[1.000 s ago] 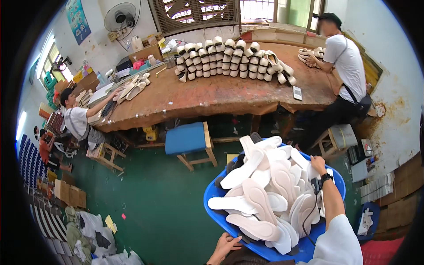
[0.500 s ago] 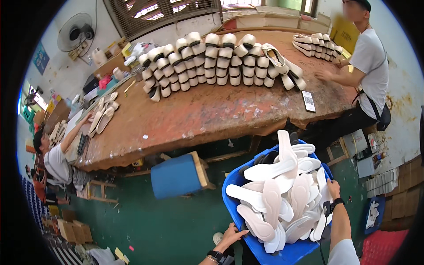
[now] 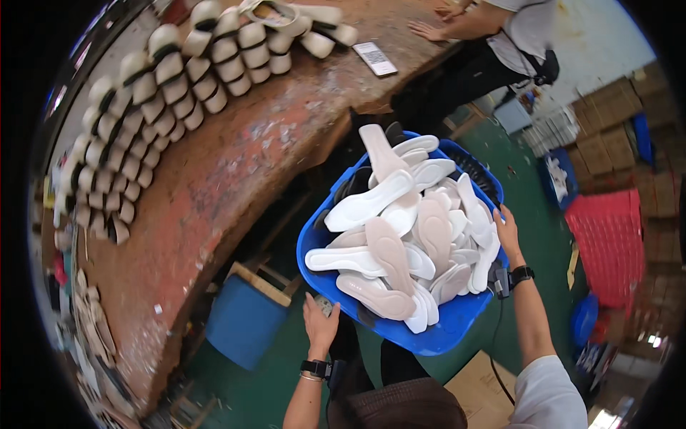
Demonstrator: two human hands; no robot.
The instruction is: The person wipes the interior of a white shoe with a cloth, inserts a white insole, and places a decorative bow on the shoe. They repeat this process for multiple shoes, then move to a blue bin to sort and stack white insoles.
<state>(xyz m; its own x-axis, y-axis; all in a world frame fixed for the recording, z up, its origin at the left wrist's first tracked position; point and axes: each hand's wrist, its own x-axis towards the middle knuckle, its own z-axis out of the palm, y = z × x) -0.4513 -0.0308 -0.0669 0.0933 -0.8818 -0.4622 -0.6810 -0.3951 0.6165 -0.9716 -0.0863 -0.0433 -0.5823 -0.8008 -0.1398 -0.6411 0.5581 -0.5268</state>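
A blue plastic bin [image 3: 436, 342] is in front of me, heaped with white and beige insoles [image 3: 386, 247]. Some dark pieces [image 3: 355, 184] show along its far left inner side. At the bin's right rim, my right hand [image 3: 507, 230] is closed on the edge, with part of its grip hidden. Beside the near left corner is my left hand [image 3: 321, 329], its fingers stretched and apart. Its thumb is close to the bin wall; whether it touches, I cannot tell.
A long worn worktable [image 3: 207, 207] carries rows of stacked cream shoes [image 3: 143, 121] and a phone-like card [image 3: 375, 58]. A blue-topped stool [image 3: 245, 322] stands by its edge. Across the table's far end, another person's hand [image 3: 429, 28] rests. Cardboard [image 3: 482, 390] lies near my legs.
The view has swung to the right, so the table and stool sit differently in it. My left hand has come off the bin's rim grip and its fingers have straightened. My right hand stays on the rim.
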